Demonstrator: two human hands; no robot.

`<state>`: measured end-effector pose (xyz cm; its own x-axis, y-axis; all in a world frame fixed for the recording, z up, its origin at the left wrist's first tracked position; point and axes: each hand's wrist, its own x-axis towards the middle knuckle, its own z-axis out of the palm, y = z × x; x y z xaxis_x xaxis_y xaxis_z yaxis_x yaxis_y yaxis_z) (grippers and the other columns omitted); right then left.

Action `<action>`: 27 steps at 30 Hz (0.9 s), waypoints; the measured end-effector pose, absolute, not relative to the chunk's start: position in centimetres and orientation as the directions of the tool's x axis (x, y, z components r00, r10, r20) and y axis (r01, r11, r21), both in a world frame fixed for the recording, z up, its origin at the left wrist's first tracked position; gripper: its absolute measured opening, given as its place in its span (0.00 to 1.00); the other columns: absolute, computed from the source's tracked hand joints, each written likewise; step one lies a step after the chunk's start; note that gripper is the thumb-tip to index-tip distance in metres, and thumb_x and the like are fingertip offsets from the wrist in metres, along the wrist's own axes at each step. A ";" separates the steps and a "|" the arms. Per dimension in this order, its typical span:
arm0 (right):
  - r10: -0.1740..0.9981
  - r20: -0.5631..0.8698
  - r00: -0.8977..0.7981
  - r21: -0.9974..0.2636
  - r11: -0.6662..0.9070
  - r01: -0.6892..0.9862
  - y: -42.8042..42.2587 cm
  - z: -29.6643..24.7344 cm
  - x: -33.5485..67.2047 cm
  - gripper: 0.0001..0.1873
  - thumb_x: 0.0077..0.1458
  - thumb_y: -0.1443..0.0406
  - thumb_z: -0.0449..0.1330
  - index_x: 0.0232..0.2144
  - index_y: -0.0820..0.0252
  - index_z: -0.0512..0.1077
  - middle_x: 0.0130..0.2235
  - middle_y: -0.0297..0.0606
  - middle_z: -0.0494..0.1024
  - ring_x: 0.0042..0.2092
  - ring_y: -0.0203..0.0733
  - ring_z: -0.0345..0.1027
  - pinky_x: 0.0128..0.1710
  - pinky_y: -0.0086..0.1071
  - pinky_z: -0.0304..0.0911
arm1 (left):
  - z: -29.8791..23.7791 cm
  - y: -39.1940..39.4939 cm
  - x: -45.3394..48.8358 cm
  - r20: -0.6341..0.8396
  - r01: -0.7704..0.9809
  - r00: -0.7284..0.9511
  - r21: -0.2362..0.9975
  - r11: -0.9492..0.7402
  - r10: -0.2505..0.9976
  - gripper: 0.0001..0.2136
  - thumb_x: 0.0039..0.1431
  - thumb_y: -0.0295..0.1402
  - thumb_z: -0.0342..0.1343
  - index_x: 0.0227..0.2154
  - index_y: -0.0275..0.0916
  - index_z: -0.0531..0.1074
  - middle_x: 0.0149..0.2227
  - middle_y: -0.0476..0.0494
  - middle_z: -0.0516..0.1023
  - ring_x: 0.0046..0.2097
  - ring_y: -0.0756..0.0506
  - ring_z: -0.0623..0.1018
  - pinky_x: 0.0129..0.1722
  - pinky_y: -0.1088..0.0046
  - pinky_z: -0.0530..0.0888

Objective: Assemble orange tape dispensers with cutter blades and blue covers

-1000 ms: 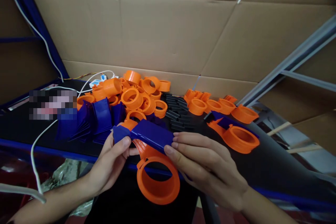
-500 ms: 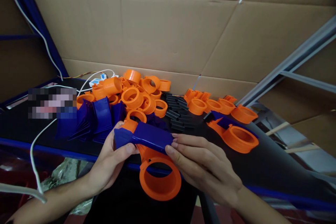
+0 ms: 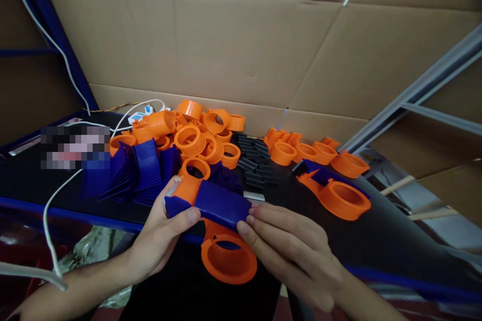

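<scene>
My left hand (image 3: 160, 233) grips the narrow end of an orange tape dispenser (image 3: 230, 265), thumb across the front. A glossy blue plastic plate (image 3: 220, 204) lies along the dispenser's upper side. My right hand (image 3: 297, 246) pinches the plate's right end between thumb and fingertips. The dispenser's round ring hangs below, facing me. Fingers hide part of the join between plate and orange body.
Behind my hands, orange dispenser bodies (image 3: 190, 140) are heaped beside stacked blue plates (image 3: 146, 163). Several black strips (image 3: 256, 160) lie mid-table. An assembled dispenser (image 3: 344, 199) rests at right. A white cable (image 3: 47, 220) hangs at left; cardboard (image 3: 226, 45) walls the back.
The held plate and dispenser have tilted slightly, showing more of the orange body at the left. A short pale strip now shows behind the plate's right end. Both hands keep their grip.
</scene>
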<state>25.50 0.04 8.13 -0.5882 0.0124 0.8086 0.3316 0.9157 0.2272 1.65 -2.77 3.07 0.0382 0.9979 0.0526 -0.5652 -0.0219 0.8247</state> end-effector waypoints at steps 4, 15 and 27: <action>0.303 0.568 -0.765 -0.039 0.939 0.342 -1.7 11.1 26.3 0.18 0.59 0.66 0.62 0.52 0.54 0.76 0.53 0.43 0.80 0.56 0.49 0.75 0.55 0.44 0.75 | 3.3 -3.2 0.8 0.150 -0.516 0.038 0.850 -0.109 0.988 0.23 0.56 0.39 0.66 0.54 0.44 0.72 0.46 0.42 0.80 0.46 0.40 0.79 0.47 0.64 0.77; 0.739 0.403 -0.540 -0.826 0.547 0.132 -1.4 9.8 23.1 0.13 0.57 0.54 0.69 0.37 0.57 0.80 0.35 0.36 0.79 0.37 0.39 0.73 0.37 0.31 0.69 | 5.2 -4.6 0.7 0.687 -0.152 0.153 0.727 -0.670 0.711 0.27 0.48 0.42 0.70 0.52 0.44 0.76 0.42 0.35 0.80 0.44 0.31 0.80 0.45 0.50 0.76; 0.821 0.204 -0.534 -0.978 0.190 -0.082 -1.0 8.1 23.1 0.18 0.45 0.56 0.76 0.25 0.60 0.74 0.28 0.30 0.70 0.31 0.34 0.64 0.30 0.27 0.62 | 5.7 -4.7 1.0 0.703 -0.166 0.147 0.711 -0.684 0.695 0.24 0.52 0.45 0.68 0.51 0.43 0.79 0.42 0.32 0.83 0.46 0.29 0.82 0.47 0.48 0.77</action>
<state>23.05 -0.98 8.10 -0.5338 0.8207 0.2038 -0.0816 0.1899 -0.9784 0.95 -4.68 5.70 0.1468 0.6954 0.7035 -0.1664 -0.6837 0.7105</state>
